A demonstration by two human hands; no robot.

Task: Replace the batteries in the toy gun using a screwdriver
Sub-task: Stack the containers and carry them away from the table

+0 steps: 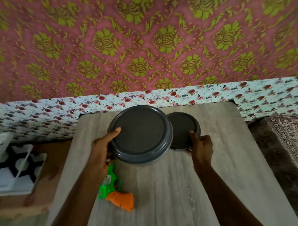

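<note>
Currently you hold two dark grey round dishes: left hand (102,150) grips the larger dish (141,131), right hand (200,146) the smaller dish (180,128). One green-and-orange plastic toy gun (115,190) lies near the wood-grain tabletop (188,191)'s left edge; its right side is open.

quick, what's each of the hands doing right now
left hand: grips the large grey container by its left rim.
right hand: grips the small grey container by its near rim.

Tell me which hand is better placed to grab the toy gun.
Left: the toy gun lies near the left hand, which grips the large bowl; the right hand, holding the small bowl, is farther.
</note>
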